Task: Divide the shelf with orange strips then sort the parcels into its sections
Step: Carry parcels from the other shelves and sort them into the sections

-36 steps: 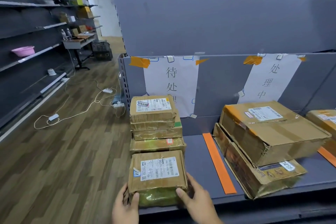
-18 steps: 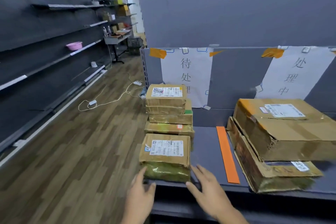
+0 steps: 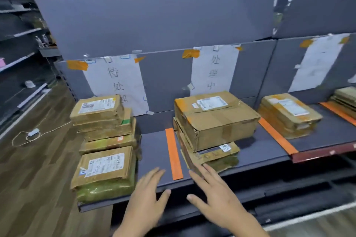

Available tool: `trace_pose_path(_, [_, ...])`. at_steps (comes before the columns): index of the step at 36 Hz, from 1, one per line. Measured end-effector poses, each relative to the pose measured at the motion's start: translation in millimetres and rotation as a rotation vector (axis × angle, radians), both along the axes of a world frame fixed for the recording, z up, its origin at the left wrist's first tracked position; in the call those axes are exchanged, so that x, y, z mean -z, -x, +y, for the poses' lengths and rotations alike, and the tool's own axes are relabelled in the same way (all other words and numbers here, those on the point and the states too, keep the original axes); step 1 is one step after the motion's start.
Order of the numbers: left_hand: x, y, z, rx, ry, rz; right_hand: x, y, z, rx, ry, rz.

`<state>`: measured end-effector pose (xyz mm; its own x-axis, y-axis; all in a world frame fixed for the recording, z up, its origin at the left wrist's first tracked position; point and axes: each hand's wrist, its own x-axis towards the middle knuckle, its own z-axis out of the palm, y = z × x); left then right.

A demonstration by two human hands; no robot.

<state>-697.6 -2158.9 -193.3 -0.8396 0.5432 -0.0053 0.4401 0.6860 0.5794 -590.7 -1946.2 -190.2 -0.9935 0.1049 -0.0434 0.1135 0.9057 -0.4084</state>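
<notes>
Grey shelf (image 3: 154, 148) divided by orange strips, each with its long axis running front to back: the nearest orange strip (image 3: 174, 153) lies flat between the front parcel (image 3: 105, 169) of the left section and the two stacked parcels (image 3: 213, 121) of the middle section. Left hand (image 3: 146, 200) and right hand (image 3: 217, 198) hover before the shelf edge, fingers spread, holding nothing.

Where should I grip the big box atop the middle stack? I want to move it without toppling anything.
Grip the big box by its two short ends, coming from the front. It lies flat on a flatter parcel, both ends clear of neighbours.
</notes>
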Motion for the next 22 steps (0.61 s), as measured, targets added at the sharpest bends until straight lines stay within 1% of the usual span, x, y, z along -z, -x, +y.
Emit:
trace_pose_path(4, [-11, -10, 45, 0.116, -0.018, -0.012, -8, -30, 31, 0.107, -0.015, -0.014])
trace_pose_path(7, [-13, -12, 77, 0.241, -0.01, -0.002, -10, -51, 49, 0.2, -0.016, -0.017])
trace_pose_path(11, [-11, -8, 118, 0.411, -0.006, 0.019, -11, -77, 66, 0.373, 0.022, 0.001])
trace_pose_path(14, [-6, -4, 148, 0.537, 0.012, -0.008, -11, -99, 75, 0.527, 0.059, 0.006])
trace_pose_path(18, [0, -8, 183, 0.682, -0.004, 0.014, -8, -129, 79, 0.71, 0.038, 0.009])
trace_pose_path(22, [1, -21, 211, 0.81, 0.0, -0.014, 0, -159, 81, 0.851, 0.017, 0.028])
